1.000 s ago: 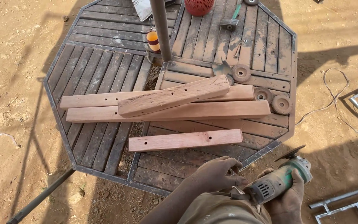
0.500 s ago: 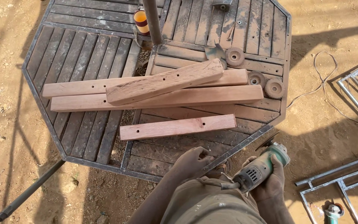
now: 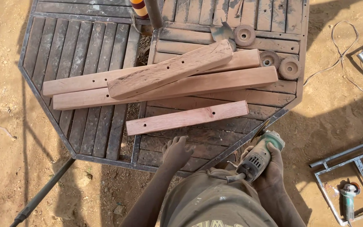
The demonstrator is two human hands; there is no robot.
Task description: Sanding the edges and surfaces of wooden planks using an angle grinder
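Right hand (image 3: 271, 168) grip wrapped tight round angle grinder (image 3: 258, 157), low at near-right tabletop (image 3: 85, 46) edge, closer in than half second ago. Left hand (image 3: 176, 151) fingers spread, flat on slats, now just near short plank (image 3: 187, 118). Longer planks (image 3: 169, 84) stacked beyond, unmoved.

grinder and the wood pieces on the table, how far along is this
Done: the four planks already show drilled holes; the short plank lies alone nearest the person, the others stacked behind. In hand: the right hand grips the angle grinder at the table edge, off the wood; the left hand rests flat on the slats. Left: no plank is under the grinder yet, and spare discs lie unused.
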